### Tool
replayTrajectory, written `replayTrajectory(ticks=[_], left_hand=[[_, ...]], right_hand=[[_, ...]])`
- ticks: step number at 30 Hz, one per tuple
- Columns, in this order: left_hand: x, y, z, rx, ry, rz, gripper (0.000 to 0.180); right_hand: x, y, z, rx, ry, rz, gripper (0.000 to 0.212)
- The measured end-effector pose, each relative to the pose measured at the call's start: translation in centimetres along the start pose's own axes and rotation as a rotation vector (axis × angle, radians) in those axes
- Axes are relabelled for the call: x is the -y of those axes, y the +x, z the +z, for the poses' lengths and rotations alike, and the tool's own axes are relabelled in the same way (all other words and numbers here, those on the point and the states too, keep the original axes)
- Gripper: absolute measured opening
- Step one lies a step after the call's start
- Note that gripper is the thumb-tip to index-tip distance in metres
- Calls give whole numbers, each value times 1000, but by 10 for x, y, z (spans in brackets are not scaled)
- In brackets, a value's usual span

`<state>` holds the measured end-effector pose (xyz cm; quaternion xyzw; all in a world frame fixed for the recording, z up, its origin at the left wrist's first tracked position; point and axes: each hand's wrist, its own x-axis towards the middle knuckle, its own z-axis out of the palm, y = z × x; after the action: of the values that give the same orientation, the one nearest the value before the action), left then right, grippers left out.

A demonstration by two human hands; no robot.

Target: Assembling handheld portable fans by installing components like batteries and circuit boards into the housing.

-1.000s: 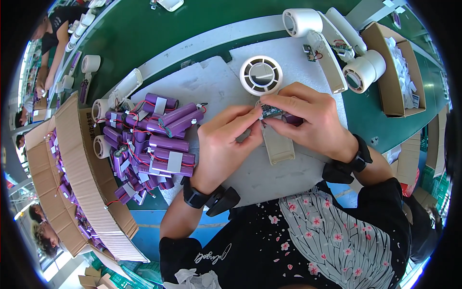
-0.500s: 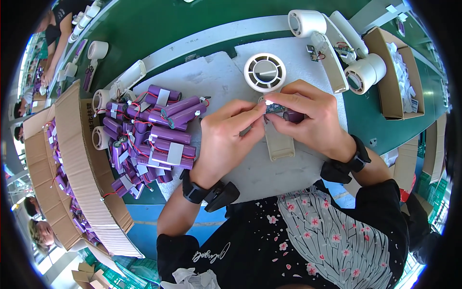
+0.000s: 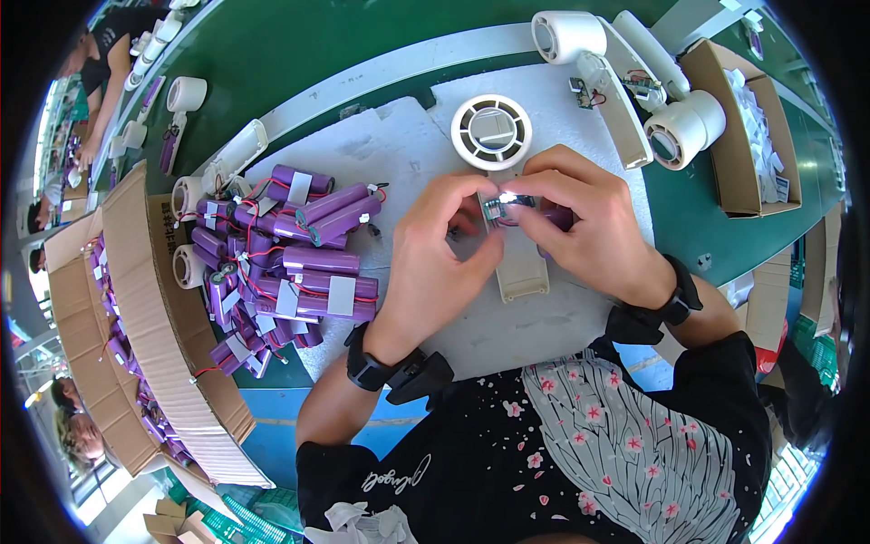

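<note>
Above the table's middle, my right hand (image 3: 584, 231) pinches a small circuit board (image 3: 495, 210) with a bright glint on it. A purple battery (image 3: 559, 218) shows partly behind its fingers. My left hand (image 3: 444, 249) curves beside the board, thumb and forefinger apart; its other fingers are partly hidden and blurred. Beneath the hands lies an off-white handheld fan (image 3: 523, 276), its hollow handle pointing towards me and its round slotted head (image 3: 491, 133) beyond my fingers.
Purple battery packs with red wires (image 3: 331, 263) are heaped on the left of a pale foam sheet (image 3: 399, 136). A cardboard box (image 3: 172, 335) of batteries stands farther left. More fan parts (image 3: 625, 100) and a small carton (image 3: 757, 172) sit at the right.
My left thumb and forefinger have moved apart from their pinch at the board. The board has turned slightly in my right hand, and a bright glint now shows on it.
</note>
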<state>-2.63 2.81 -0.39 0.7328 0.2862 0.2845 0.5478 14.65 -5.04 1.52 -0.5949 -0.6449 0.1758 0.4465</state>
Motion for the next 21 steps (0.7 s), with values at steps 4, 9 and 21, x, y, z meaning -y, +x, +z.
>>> replayTrajectory(ticks=[4,9,21], left_hand=[[-4,0,3,7,44,-44,38],[-9,0,7,-13,114,-72,38],[-4,1,9,-44,-15,-122,39]], right_hand=[[-4,-1,-3,29,-52,-54,23],[1,-2,0,63,-54,-19,22],[1,1,2,-10,-171,-74,23]])
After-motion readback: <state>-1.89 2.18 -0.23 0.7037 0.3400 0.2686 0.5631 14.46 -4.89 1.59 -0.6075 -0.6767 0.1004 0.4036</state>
